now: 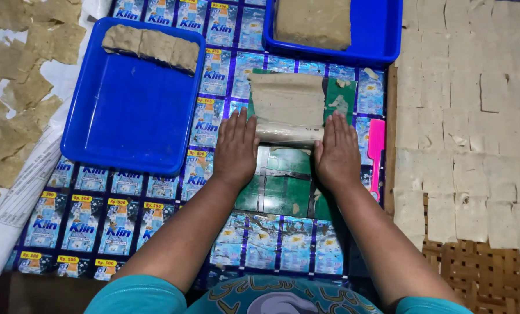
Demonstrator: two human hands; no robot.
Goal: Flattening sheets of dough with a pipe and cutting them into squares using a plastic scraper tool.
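Seen from above, a person's two bare hands lie flat on a roller wrapped in clear plastic (288,134) that runs crosswise over a green board (283,186) in the middle of the worktop (155,215), whose surface is covered with a sheet of repeating blue printed sachets. The left hand (237,148) presses on the roller's left end and the right hand (337,152) on its right end; the fingers of both are stretched out straight and together, palms down, pressing rather than closed around anything. Just beyond the roller, touching its far side, a thin beige sheet of dough (288,99) is spread on the far part of the board. Just beside the right hand, near the right edge of the worktop, lies a pink plastic scraper (376,154). Towards the far left corner sits a blue tray (126,122) with a long beige slab of dough (150,46) along its far rim. At the far edge, right of centre, a second blue tray (376,35) holds a thick block of dough (312,22). To the right of the worktop, pale squares of thin dough (469,128) lie edge to edge in rows on a woven mat (475,279). To the left, irregular tan pieces (15,116) are scattered on white paper
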